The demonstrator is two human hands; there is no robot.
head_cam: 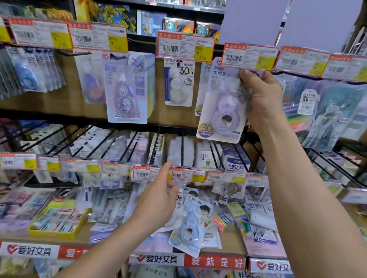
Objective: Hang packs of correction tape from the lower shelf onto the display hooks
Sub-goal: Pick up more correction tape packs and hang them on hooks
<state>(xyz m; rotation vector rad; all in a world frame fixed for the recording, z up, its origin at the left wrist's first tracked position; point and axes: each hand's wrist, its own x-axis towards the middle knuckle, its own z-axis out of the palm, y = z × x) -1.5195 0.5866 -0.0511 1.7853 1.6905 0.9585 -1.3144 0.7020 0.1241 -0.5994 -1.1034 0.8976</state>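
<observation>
– While the right hand (261, 97) grips a pack of correction tape (222, 111) by its upper part, thumb and fingers curled round the card just under a price tag (249, 56), what can go wrong?

– The hook is out of sight behind that tag, so the card's hole has to be threaded blind. If it misses, the pack likely drops onto the goods below the hand.

– And the neighbours?

– Hanging packs (179, 83) sit close on the thumb side of the hand. A sideways nudge could swing them or knock one off its peg.

– What of the left hand (157, 201)?

– It is low, fingers loose and apart, holding nothing, one fingertip raised by the tag strip (146, 173). A second pack (190, 223) lies on the lower shelf (231, 242) just beside those fingers, tilted on a loose heap. Whether they touch cannot be told. Reaching for it while attention is on the hook above could set the heap sliding toward the shelf's front edge.

– Anything else?

– The grip covers the top of the card, so the fingers may foul the hook.
</observation>
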